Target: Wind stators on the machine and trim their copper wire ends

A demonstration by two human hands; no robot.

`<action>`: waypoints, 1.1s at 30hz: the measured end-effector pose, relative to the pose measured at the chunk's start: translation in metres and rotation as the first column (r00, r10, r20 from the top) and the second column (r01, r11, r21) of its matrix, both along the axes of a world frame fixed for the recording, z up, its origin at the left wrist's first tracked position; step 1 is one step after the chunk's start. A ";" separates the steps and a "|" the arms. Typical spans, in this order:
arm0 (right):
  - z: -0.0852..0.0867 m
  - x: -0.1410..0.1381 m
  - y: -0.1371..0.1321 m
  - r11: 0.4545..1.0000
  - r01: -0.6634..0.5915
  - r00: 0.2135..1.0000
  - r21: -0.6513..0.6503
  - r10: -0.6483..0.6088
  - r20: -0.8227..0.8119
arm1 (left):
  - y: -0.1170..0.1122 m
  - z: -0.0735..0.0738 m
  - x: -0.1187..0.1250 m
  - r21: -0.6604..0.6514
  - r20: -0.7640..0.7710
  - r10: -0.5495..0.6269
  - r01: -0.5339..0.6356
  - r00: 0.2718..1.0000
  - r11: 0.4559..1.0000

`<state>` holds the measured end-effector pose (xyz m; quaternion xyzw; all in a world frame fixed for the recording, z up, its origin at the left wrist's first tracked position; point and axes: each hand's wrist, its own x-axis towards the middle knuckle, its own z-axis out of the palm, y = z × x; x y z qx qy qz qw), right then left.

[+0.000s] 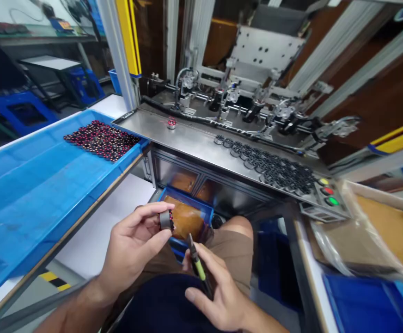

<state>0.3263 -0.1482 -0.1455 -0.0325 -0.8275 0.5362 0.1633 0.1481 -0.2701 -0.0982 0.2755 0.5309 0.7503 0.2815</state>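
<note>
My left hand (134, 247) is closed on a small round motor part (166, 220) with dark red windings, pinched between thumb and fingers above my lap. My right hand (217, 291) grips a thin black and green tool (197, 264), its tip pointing up toward the part. Both hands hover over my knees, just in front of a small blue bin (206, 213) with brown contents.
A large blue tray (31, 185) at left holds a pile of red-wound parts (102, 138). The steel machine bench (194, 143) carries one red part (171, 123), several black rings (274, 169) and coloured buttons (328, 190). A bagged cardboard box (378, 231) sits at right.
</note>
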 end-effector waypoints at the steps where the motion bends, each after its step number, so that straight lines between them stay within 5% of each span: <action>1: 0.003 -0.003 0.001 1.000 -0.017 0.999 0.018 0.017 -0.036 | 0.002 0.000 0.002 0.003 -0.007 -0.014 0.014 1.000 1.000; 11: 0.018 -0.029 0.006 0.993 -0.120 0.984 -0.004 0.119 -0.134 | -0.005 0.007 0.006 -0.001 -0.062 0.011 -0.011 0.998 1.000; 21: 0.018 -0.026 0.005 0.991 -0.018 0.993 0.132 0.033 -0.111 | -0.008 0.001 0.004 0.009 -0.064 -0.002 0.002 0.998 1.000; 26: 0.025 -0.027 0.005 0.989 0.014 0.987 0.150 0.011 -0.162 | -0.007 -0.001 0.002 0.079 -0.185 0.048 -0.034 0.982 0.996; 33: 0.021 -0.032 0.005 0.992 -0.098 0.979 0.076 0.110 -0.174 | -0.010 0.004 0.005 0.117 -0.418 0.172 -0.135 0.892 0.984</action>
